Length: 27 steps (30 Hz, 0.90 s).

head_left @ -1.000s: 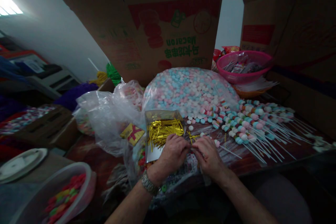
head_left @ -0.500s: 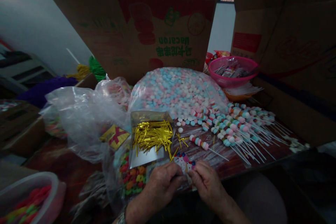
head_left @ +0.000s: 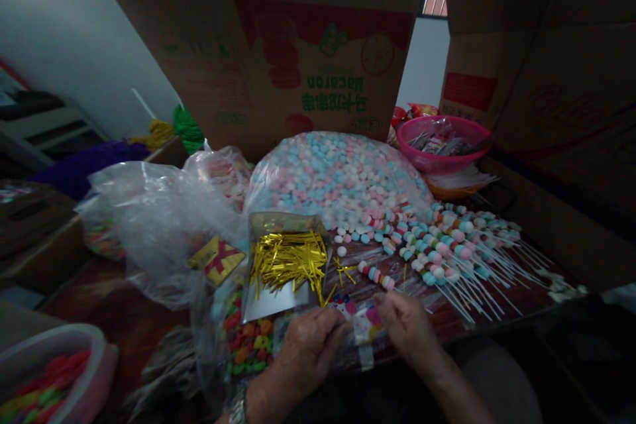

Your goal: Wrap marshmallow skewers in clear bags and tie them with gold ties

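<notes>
Near the table's front edge, my left hand [head_left: 315, 344] is closed at the left side of a patterned plastic wrapper [head_left: 365, 323]; what its fingers pinch is too small to make out. My right hand [head_left: 405, 324] is closed at the wrapper's right side, and its grip is hidden too. Just above it lies a single candy skewer [head_left: 376, 275] with its stick partly behind the hand. Gold twist ties [head_left: 291, 262] fill an open box beyond my left hand. Many candy skewers [head_left: 447, 245] are heaped to the right.
A large clear bag of pastel candies [head_left: 338, 172] stands behind, before a tall cardboard box [head_left: 199, 79]. A pink basket [head_left: 442, 162] is at the back right. Crumpled plastic bags [head_left: 149, 218] lie left; a white tub [head_left: 102, 364] of colourful candy is at the front left.
My right hand has moved right and slightly up, away from my left hand, and more of the wrapper shows between them. The camera view has shifted slightly.
</notes>
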Tool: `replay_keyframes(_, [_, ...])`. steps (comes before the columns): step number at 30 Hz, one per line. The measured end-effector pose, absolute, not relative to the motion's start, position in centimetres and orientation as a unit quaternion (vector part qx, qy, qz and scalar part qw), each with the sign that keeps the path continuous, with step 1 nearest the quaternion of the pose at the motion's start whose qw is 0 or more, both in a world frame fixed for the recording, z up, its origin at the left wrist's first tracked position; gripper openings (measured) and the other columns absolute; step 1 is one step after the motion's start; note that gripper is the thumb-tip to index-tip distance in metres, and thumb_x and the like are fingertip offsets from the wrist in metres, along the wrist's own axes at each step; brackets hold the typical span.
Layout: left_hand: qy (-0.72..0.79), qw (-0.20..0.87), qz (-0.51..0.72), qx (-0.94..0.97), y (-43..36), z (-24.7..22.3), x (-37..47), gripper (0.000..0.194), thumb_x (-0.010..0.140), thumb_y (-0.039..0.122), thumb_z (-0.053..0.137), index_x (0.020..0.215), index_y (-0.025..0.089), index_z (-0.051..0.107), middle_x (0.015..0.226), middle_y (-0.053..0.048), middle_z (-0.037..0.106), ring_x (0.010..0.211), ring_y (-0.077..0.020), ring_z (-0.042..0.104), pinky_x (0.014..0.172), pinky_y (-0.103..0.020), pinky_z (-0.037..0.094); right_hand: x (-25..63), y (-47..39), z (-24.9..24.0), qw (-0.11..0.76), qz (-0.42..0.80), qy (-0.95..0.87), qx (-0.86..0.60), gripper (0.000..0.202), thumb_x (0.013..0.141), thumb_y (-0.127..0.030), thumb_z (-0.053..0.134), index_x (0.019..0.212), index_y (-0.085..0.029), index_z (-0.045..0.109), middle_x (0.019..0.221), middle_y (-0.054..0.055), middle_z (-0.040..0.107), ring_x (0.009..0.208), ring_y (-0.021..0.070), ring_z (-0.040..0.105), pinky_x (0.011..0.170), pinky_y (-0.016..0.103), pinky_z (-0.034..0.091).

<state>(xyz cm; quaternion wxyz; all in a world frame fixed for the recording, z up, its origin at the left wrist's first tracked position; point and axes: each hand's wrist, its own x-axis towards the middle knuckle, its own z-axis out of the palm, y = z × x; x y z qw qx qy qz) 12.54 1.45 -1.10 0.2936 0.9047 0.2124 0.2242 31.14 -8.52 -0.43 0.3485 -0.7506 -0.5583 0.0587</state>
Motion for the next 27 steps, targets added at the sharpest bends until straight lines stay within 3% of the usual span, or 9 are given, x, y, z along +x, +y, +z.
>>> replay_keyframes(5, [0.217, 0.328, 0.283, 0.875, 2.5, 0.1, 12.0, 0.019, 0.088, 0.023, 0.043, 0.081, 0.018, 0.059, 0.071, -0.002, 0.063, 0.066, -0.0125, 0.058, 0.062, -0.022, 0.045, 40.4, -9.2, 1.1, 0.211, -0.113, -0.457, -0.857, 0.020, 0.080, -0.022, 0.048, 0.064, -0.017, 0.059, 0.081, 0.018, 0.059, 0.090, 0.0370, 0.053, 0.066, 0.049, 0.038])
replay_keyframes(7, [0.205, 0.322, 0.302, 0.874, 3.0, 0.6, 11.6, 0.017, 0.087, 0.024, 0.045, 0.085, 0.018, 0.061, 0.078, -0.005, 0.065, 0.074, -0.0146, 0.059, 0.069, -0.025, 0.047, 42.6, -9.9, 0.7, 0.117, -0.142, -0.461, -0.868, 0.018, 0.077, -0.016, 0.048, 0.066, -0.015, 0.062, 0.083, 0.019, 0.061, 0.089, 0.0377, 0.055, 0.065, 0.049, 0.039])
replay_keyframes(9, [0.196, 0.308, 0.312, 0.877, 3.5, 0.9, 11.3, 0.017, 0.087, 0.024, 0.046, 0.086, 0.018, 0.062, 0.082, -0.006, 0.066, 0.078, -0.0157, 0.059, 0.073, -0.028, 0.046, 43.5, -10.7, 0.0, 0.079, -0.162, -0.484, -0.856, 0.022, 0.078, -0.015, 0.044, 0.068, -0.014, 0.064, 0.078, 0.018, 0.063, 0.079, 0.0333, 0.058, 0.062, 0.046, 0.042])
replay_keyframes(12, [0.184, 0.289, 0.312, 0.886, 4.0, 1.1, 11.1, 0.017, 0.087, 0.023, 0.046, 0.087, 0.018, 0.063, 0.081, -0.005, 0.066, 0.077, -0.0155, 0.059, 0.073, -0.028, 0.045, 42.9, -12.4, -0.1, 0.181, -0.206, -0.551, -0.788, 0.029, 0.084, -0.020, 0.038, 0.077, -0.015, 0.065, 0.072, 0.013, 0.065, 0.068, 0.0260, 0.062, 0.063, 0.039, 0.047])
replay_keyframes(14, [0.175, 0.281, 0.301, 0.894, 4.3, 1.2, 11.1, 0.017, 0.087, 0.023, 0.046, 0.086, 0.018, 0.063, 0.080, -0.005, 0.066, 0.076, -0.0153, 0.058, 0.073, -0.028, 0.044, 41.4, -13.6, 0.6, 0.276, -0.213, -0.605, -0.716, 0.026, 0.087, -0.026, 0.040, 0.090, -0.018, 0.065, 0.078, 0.009, 0.068, 0.071, 0.0222, 0.064, 0.066, 0.034, 0.050])
replay_keyframes(16, [0.166, 0.275, 0.287, 0.902, 4.4, 1.4, 11.4, 0.017, 0.087, 0.023, 0.047, 0.085, 0.018, 0.062, 0.079, -0.005, 0.066, 0.075, -0.0152, 0.057, 0.072, -0.028, 0.042, 39.5, -14.4, 1.5, 0.314, -0.196, -0.653, -0.661, 0.023, 0.087, -0.025, 0.045, 0.103, -0.022, 0.062, 0.087, 0.006, 0.069, 0.077, 0.0197, 0.065, 0.069, 0.030, 0.050])
replay_keyframes(21, [0.137, 0.261, 0.268, 0.917, 4.6, 2.1, 11.8, 0.016, 0.087, 0.023, 0.047, 0.087, 0.018, 0.062, 0.079, -0.004, 0.067, 0.075, -0.0151, 0.057, 0.073, -0.029, 0.040, 36.6, -14.7, 2.8, 0.270, -0.192, -0.711, -0.620, 0.035, 0.084, -0.008, 0.042, 0.111, -0.021, 0.060, 0.082, 0.006, 0.069, 0.076, 0.0181, 0.064, 0.070, 0.029, 0.048])
replay_keyframes(27, [0.114, 0.240, 0.241, 0.933, 4.9, 2.8, 11.2, 0.018, 0.088, 0.023, 0.045, 0.086, 0.017, 0.062, 0.079, -0.004, 0.067, 0.074, -0.0146, 0.058, 0.072, -0.029, 0.037, 37.1, -15.2, 2.6, 0.239, -0.227, -0.712, -0.620, 0.032, 0.085, -0.010, 0.040, 0.106, -0.017, 0.063, 0.080, 0.008, 0.069, 0.072, 0.0184, 0.063, 0.064, 0.029, 0.046])
